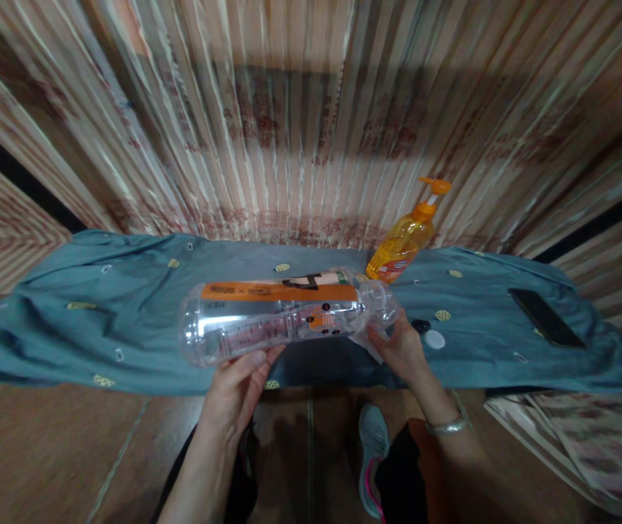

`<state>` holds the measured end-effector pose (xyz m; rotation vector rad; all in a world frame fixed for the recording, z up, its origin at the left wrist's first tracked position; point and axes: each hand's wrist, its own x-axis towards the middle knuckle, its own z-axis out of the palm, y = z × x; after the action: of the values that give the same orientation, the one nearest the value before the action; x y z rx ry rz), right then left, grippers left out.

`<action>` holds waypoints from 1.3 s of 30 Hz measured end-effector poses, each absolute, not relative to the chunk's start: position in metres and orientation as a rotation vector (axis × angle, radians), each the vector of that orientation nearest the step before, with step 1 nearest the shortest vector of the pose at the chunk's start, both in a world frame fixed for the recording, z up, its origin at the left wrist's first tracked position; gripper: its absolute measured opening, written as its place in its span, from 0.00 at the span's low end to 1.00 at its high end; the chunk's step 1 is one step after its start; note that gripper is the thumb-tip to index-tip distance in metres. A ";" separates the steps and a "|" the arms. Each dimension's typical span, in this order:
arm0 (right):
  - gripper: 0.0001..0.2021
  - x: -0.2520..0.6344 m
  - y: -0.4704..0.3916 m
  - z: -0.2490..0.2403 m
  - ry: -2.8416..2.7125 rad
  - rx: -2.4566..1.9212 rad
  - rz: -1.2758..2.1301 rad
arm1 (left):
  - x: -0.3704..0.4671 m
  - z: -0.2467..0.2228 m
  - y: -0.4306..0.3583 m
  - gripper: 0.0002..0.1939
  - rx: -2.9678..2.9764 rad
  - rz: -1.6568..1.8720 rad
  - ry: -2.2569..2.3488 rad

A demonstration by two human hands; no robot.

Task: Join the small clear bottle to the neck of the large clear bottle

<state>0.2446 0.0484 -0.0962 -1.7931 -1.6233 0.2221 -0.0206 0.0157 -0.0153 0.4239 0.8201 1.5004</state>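
Above the cloth-covered bench (141,269), a large clear plastic bottle (278,320) is lying sideways in the hands, looking light, thin-walled and easily dented. The left hand (234,389) is cradling its underside near the base, fingers partly curled; the right hand (401,349) is closing around the neck end, likely the firmer hold.
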 end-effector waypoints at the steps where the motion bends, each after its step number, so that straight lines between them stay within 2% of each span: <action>1: 0.27 0.245 0.048 -0.096 -1.629 -1.781 0.213 | -0.021 -0.015 0.016 0.22 0.427 1.500 0.822; 16: 0.28 0.246 0.049 -0.099 -1.624 -1.787 0.235 | -0.020 -0.015 0.015 0.24 0.428 1.497 0.826; 39: 0.28 0.245 0.049 -0.099 -1.616 -1.788 0.219 | -0.021 -0.014 0.016 0.21 0.436 1.492 0.775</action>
<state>0.2451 0.0489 -0.0987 -1.7876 -1.6159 0.2194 -0.0206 0.0156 -0.0135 0.4363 0.7747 1.4921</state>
